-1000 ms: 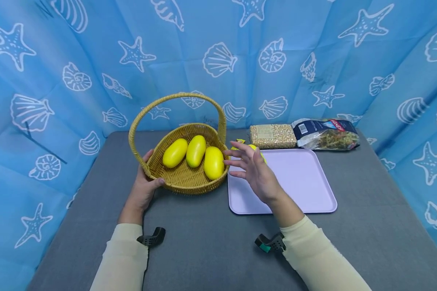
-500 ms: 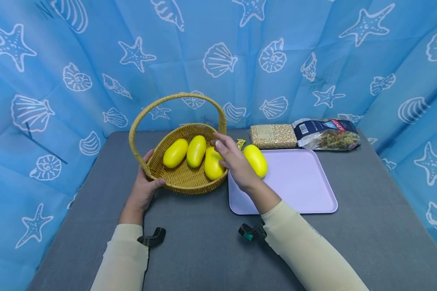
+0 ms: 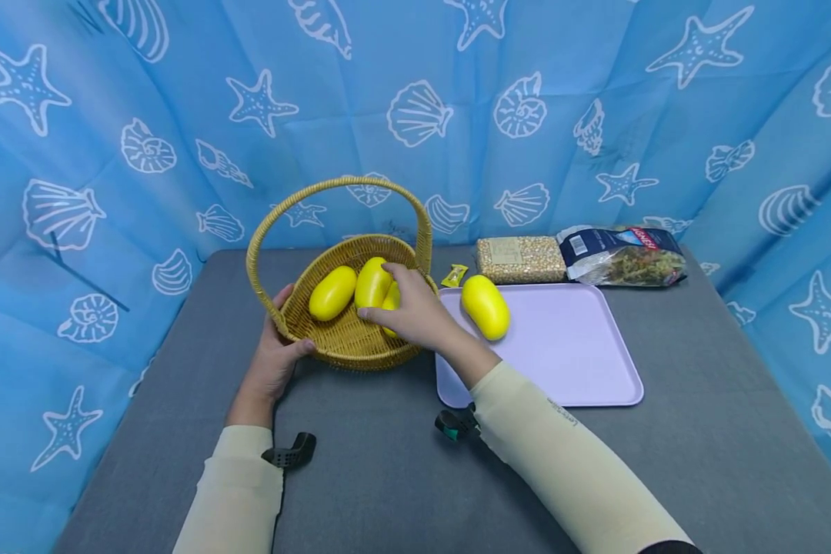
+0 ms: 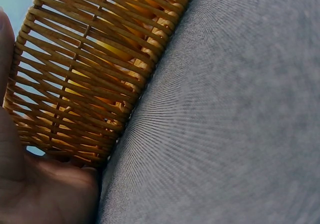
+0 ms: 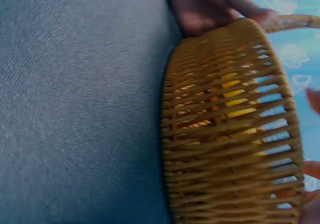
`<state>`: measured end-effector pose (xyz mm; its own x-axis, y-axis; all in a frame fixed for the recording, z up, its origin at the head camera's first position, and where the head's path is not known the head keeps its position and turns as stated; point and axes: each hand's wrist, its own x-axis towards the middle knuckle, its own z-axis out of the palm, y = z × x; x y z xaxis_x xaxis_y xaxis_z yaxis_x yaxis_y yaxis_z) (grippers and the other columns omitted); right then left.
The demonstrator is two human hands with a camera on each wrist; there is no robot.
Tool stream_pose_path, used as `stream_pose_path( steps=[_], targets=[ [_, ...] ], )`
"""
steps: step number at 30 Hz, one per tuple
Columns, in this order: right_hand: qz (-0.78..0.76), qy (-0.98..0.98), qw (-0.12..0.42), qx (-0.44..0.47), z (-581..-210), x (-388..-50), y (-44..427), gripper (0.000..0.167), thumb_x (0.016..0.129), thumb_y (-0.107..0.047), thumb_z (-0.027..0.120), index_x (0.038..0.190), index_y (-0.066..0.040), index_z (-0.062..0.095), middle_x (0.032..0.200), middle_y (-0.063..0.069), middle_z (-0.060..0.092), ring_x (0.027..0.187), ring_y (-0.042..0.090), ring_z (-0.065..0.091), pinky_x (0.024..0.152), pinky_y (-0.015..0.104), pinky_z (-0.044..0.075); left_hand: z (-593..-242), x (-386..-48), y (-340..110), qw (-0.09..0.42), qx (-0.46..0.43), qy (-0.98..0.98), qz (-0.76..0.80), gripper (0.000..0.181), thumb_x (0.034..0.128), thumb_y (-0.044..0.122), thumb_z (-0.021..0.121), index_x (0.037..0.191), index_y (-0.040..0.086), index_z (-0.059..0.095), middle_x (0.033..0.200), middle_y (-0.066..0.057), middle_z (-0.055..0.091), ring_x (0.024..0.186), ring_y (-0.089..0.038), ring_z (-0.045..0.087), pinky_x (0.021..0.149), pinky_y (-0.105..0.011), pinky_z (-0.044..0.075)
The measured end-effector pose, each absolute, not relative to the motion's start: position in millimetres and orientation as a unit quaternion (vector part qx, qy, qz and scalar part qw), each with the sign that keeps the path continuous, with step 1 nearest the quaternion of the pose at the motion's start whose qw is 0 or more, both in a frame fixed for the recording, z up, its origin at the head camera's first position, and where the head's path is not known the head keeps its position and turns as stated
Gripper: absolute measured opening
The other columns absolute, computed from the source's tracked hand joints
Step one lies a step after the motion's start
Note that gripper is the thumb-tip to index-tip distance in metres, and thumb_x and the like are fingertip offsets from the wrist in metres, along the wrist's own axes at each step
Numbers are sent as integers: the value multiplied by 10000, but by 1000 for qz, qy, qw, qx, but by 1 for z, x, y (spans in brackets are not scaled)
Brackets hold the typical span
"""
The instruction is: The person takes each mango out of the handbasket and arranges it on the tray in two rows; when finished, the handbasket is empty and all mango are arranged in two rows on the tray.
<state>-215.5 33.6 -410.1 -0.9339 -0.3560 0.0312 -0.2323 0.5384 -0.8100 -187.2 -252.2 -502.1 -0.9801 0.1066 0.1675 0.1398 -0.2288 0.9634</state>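
At the wicker basket's (image 3: 339, 338) left side my left hand (image 3: 277, 350) grips the wall, thumb at the front rim; the left wrist view shows its palm (image 4: 45, 189) against the weave. Inside lie smooth yellow mango-shaped fruits: one at left (image 3: 333, 294), one in the middle (image 3: 370, 285), and one at right (image 3: 392, 304) mostly covered by my right hand (image 3: 418, 308). That hand reaches over the right rim, thumb and fingers spread beside the middle fruit; contact is unclear. Its fingertips (image 5: 313, 169) appear past the basket in the right wrist view.
A lilac tray (image 3: 561, 354) lies right of the basket, with another yellow fruit (image 3: 485, 308) on its left part. Behind are a small yellow wrapped sweet (image 3: 454, 275), a bag of pale grains (image 3: 519, 259) and a pasta bag (image 3: 623, 256). A blue curtain (image 3: 360, 115) hangs behind the grey table.
My right hand has moved left from above the tray into the basket, uncovering the fruit on the tray and covering much of the right-hand fruit. My left hand has stayed on the basket.
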Motion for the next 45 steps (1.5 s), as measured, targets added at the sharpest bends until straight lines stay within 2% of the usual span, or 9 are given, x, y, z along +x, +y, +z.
stream_pose_path(
  steps=[5, 12, 15, 20, 26, 30, 35, 40, 45],
  targets=[
    [-331, 929, 63, -152, -415, -217, 17, 833, 1013, -470, 784, 1650, -72, 422, 1577, 222, 460, 1392, 407, 469, 1059, 538, 477, -502, -188, -251, 12, -97, -626, -774, 988, 965, -153, 743, 1729, 215, 236, 1732, -133, 271, 1480, -300, 395, 1111, -316, 465],
    [-247, 956, 68, -145, -419, -216, 7, 585, 1060, -400, 744, 1566, -160, 573, 1589, 157, 436, 1378, 386, 452, 980, 532, 530, -502, -188, -251, 9, -95, -628, -773, 992, 966, -189, 708, 1732, 219, 226, 1735, -131, 265, 1496, -294, 383, 1118, -316, 459],
    [-257, 952, 72, -149, -420, -215, 9, 688, 998, -322, 836, 1596, -163, 536, 1627, 168, 387, 1403, 380, 464, 968, 524, 544, -502, -187, -252, 9, -95, -630, -771, 992, 967, -175, 717, 1732, 217, 222, 1737, -120, 265, 1509, -284, 362, 1135, -295, 428],
    [-273, 948, 83, -142, -421, -216, 10, 961, 892, -337, 936, 1642, -52, 407, 1603, 280, 366, 1320, 392, 561, 984, 510, 552, -502, -186, -253, 10, -96, -633, -768, 986, 976, -105, 758, 1734, 213, 214, 1730, -125, 275, 1491, -281, 367, 1142, -283, 399],
    [-259, 952, 82, -140, -419, -215, 9, 969, 900, -328, 925, 1655, -61, 380, 1549, 279, 441, 1144, 376, 657, 947, 498, 570, -502, -185, -252, 7, -103, -634, -767, 978, 982, -116, 738, 1735, 220, 213, 1726, -128, 279, 1484, -283, 369, 1142, -291, 402],
    [-294, 945, 59, -133, -421, -217, 10, 1014, 915, -271, 914, 1712, -116, 307, 1638, 250, 366, 1237, 393, 625, 1012, 503, 541, -501, -185, -252, 6, -101, -636, -765, 972, 986, -84, 758, 1732, 237, 223, 1728, -112, 272, 1486, -278, 367, 1135, -289, 410],
    [-355, 926, 30, -127, -424, -218, 15, 1039, 917, -270, 902, 1714, -89, 262, 1568, 251, 417, 1287, 353, 549, 1021, 498, 512, -501, -186, -251, 9, -102, -633, -767, 981, 977, -101, 760, 1732, 227, 225, 1727, -114, 278, 1491, -281, 366, 1140, -291, 407],
    [-414, 896, 0, -160, -421, -216, 24, 1025, 902, -226, 903, 1709, -78, 289, 1626, 191, 428, 1350, 316, 503, 1071, 501, 471, -501, -186, -251, 11, -97, -641, -761, 983, 974, -116, 752, 1731, 232, 231, 1726, -108, 289, 1501, -278, 363, 1149, -289, 394],
    [-446, 875, -11, -186, -419, -210, 35, 1003, 905, -241, 903, 1712, -141, 316, 1580, 156, 465, 1297, 305, 514, 1032, 531, 482, -499, -185, -251, 9, -90, -643, -760, 977, 979, -95, 763, 1731, 239, 235, 1731, -94, 284, 1507, -280, 354, 1147, -287, 396]
  ],
)
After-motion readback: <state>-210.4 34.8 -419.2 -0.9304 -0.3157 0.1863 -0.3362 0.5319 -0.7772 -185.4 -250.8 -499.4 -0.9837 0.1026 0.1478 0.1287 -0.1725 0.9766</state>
